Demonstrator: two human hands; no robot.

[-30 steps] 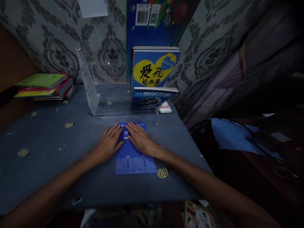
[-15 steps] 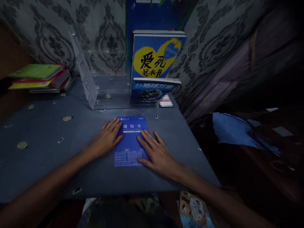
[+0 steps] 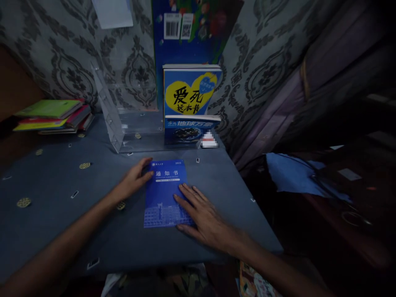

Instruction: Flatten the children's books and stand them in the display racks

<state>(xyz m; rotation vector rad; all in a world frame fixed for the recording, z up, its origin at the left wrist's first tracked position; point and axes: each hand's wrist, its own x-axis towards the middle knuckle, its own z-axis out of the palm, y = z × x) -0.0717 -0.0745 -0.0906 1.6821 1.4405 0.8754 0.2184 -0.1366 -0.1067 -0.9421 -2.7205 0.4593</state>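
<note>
A thin blue booklet (image 3: 163, 185) with white Chinese lettering lies flat on the grey-blue tabletop (image 3: 62, 214). My left hand (image 3: 133, 180) rests at its upper left corner, fingers curled against the edge. My right hand (image 3: 201, 214) lies flat and spread on the booklet's lower right part, palm down. Neither hand lifts the booklet off the table.
A clear acrylic book stand (image 3: 120, 123) sits at the back, holding two blue books (image 3: 190, 93) upright on its right side. A stack of colourful books (image 3: 52, 115) lies at the far left. The table's right edge drops to dark clutter with a blue cloth (image 3: 293, 173).
My right hand slid from the booklet's top down to its lower right. My left hand shifted to the upper left corner, uncovering the title.
</note>
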